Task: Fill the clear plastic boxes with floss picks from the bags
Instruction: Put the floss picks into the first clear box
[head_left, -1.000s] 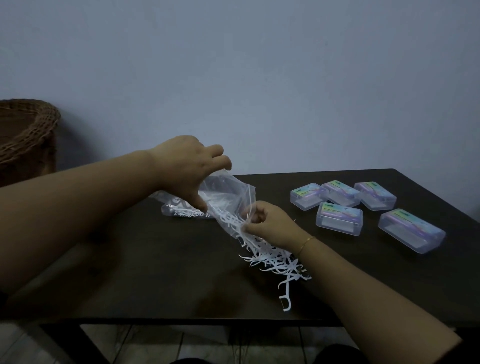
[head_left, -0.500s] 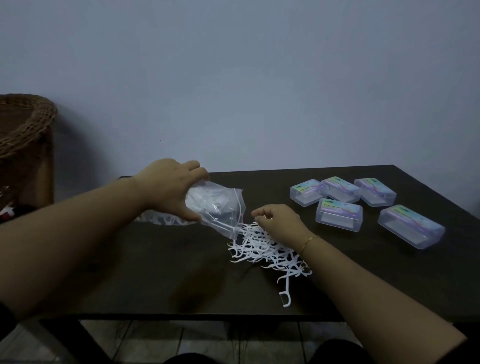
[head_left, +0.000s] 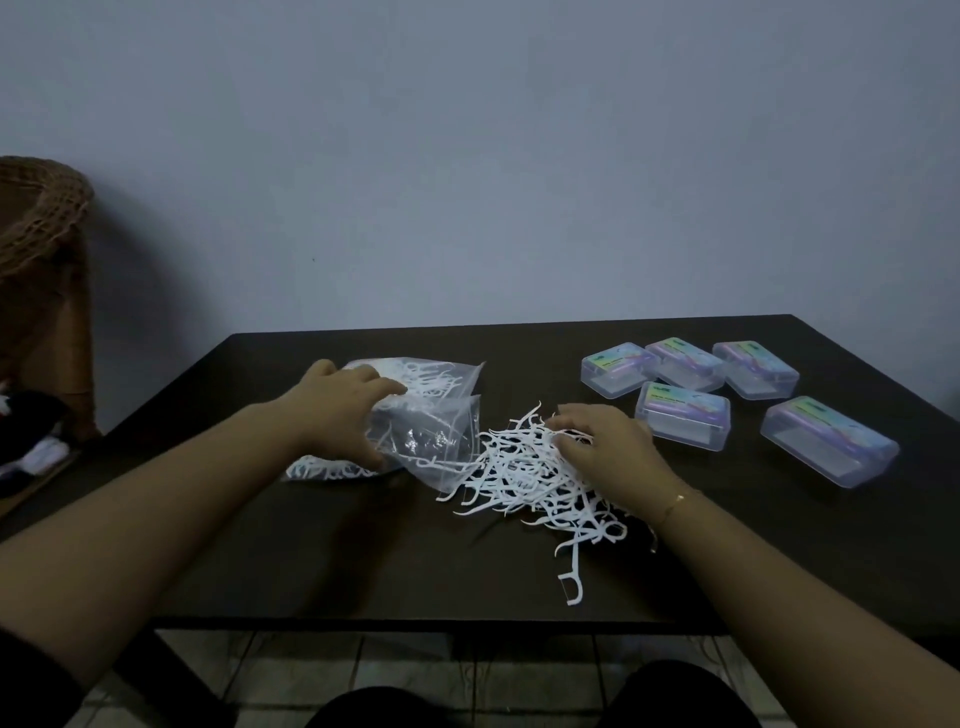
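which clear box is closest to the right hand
The front box in the middle, just beyond the right hand; three others sit in a row behind it, the fifth far right.

L hand (head_left: 343, 410) fingers curled, gripping; R hand (head_left: 608, 447) palm down, fingers spread; both forearms extended fwd.

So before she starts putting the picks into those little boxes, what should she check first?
1. Picks out of the bag: ok, a loose pile of floss picks lies on the table.
2. Right hand on the pile: ok, resting on it.
3. Left hand free: not ok, it grips the emptied bag.
4. Boxes within reach: ok, five clear boxes sit to her right.
5. Box lids open: not ok, all look closed.
6. Second bag emptied: not ok, picks show inside.
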